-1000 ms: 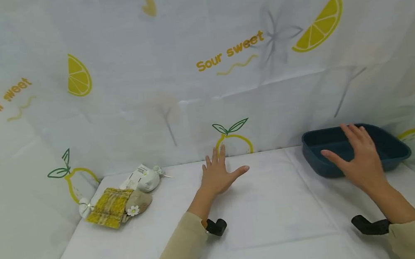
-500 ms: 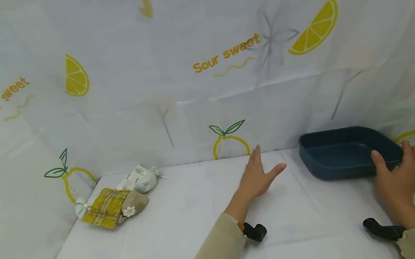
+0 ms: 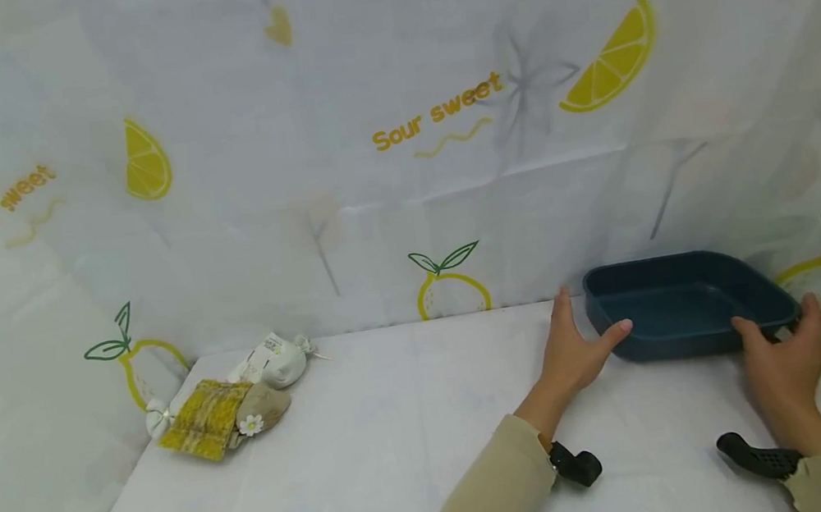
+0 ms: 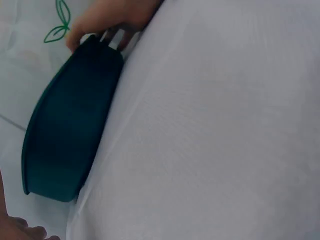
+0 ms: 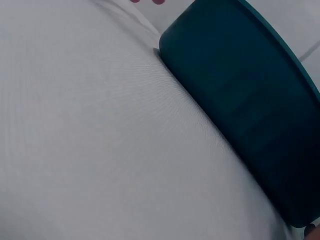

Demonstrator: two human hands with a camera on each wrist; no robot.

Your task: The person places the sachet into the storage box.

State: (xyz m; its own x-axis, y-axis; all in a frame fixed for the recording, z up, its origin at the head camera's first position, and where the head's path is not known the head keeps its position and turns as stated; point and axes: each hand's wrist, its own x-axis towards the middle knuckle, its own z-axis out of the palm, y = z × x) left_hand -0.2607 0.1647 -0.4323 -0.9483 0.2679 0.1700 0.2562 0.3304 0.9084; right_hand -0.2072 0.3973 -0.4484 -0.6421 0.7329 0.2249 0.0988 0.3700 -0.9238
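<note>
A dark teal plastic basin sits at the back right of the white table, against the printed curtain. My right hand grips its near right corner, the thumb at the front rim and the fingers round the right side. In the left wrist view this right hand shows at the basin's far end. Beside the left end of the basin is my left hand, its fingers extended and thumb spread towards the near left corner. A gap separates the left fingers from the basin in the left wrist view.
At the table's back left lie a yellow plaid cloth piece, a beige pouch with a white flower, a small white pouch and a white ball-like bundle. The lemon-printed curtain rises behind the table's back edge.
My right hand has moved from over the basin to its near right corner and now grips it. The left hand has travelled right, from mid-table to the basin's left end.
</note>
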